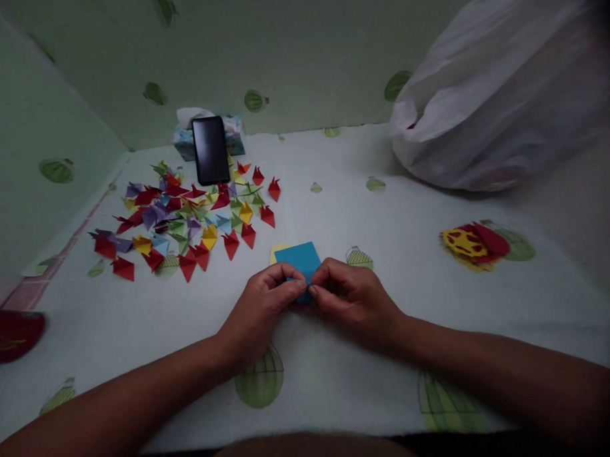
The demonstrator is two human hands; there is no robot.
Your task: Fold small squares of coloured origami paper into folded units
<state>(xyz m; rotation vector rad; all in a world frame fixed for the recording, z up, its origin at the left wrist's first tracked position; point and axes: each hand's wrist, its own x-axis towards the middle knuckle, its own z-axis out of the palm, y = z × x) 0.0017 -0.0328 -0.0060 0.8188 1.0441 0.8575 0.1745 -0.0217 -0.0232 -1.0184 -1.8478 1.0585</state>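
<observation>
Both my hands meet at the middle of the table, fingertips pinched almost together over a square of blue paper (pixel 300 255). My left hand (pixel 267 300) is closed, thumb against forefinger, at the paper's lower left. Its neighbour, my right hand (pixel 355 297), pinches the same way at the lower right. Whatever sits between the fingertips is too small and covered to make out. Under the blue square, a yellow paper (pixel 276 251) shows along the left edge. The lower part of the blue square is partly hidden by my fingers.
Many folded paper cranes (pixel 184 219) in several colours lie at the left. Behind them a black phone (pixel 211 150) leans on a tissue box (pixel 235 134). A white plastic bag (pixel 481 116) stands back right, near red and yellow cutouts (pixel 468 243). A red object (pixel 13 335) lies far left.
</observation>
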